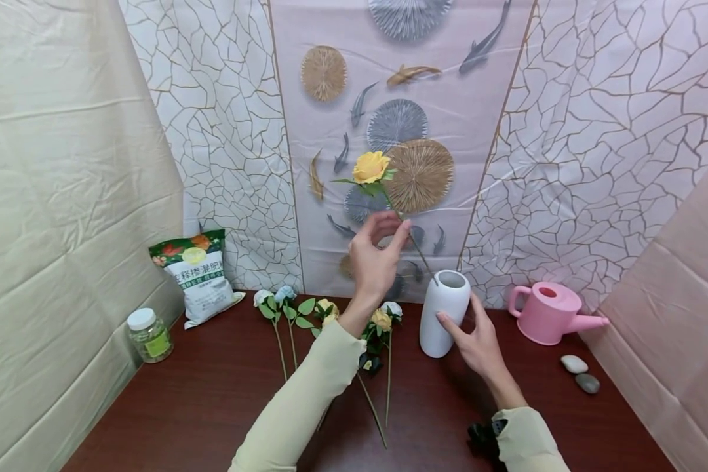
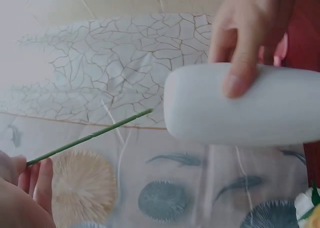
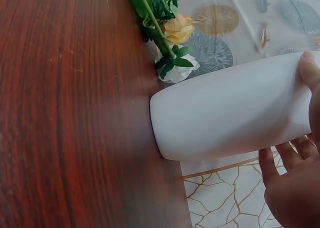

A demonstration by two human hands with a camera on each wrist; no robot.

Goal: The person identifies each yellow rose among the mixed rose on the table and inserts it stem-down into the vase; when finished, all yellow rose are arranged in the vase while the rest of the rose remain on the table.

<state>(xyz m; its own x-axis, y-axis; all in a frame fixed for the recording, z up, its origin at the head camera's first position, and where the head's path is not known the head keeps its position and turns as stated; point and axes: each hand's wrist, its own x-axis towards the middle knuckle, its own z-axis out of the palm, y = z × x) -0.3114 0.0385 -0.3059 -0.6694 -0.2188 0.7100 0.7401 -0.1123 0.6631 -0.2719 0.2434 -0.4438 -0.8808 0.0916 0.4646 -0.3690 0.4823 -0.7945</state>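
Note:
Pinched by the stem in my left hand (image 1: 375, 262) is a yellow artificial rose (image 1: 371, 168), its bloom up and its stem slanting down to the right. The left wrist view shows the green stem (image 2: 92, 135) with its cut end just short of the mouth of a white vase (image 1: 438, 324). My right hand (image 1: 480, 344) grips that vase from its right side, thumb on the front and fingers behind. In the right wrist view the vase (image 3: 230, 110) has its base at the dark wooden table (image 3: 75, 113). The rose's bloom is outside both wrist views.
Several white, blue and yellow flowers (image 1: 381, 320) lie on the table, partly behind my left sleeve. At left are a fertilizer bag (image 1: 203, 282) and a lidded jar (image 1: 150, 335). A pink watering can (image 1: 545, 318) and two stones (image 1: 587, 383) are at right.

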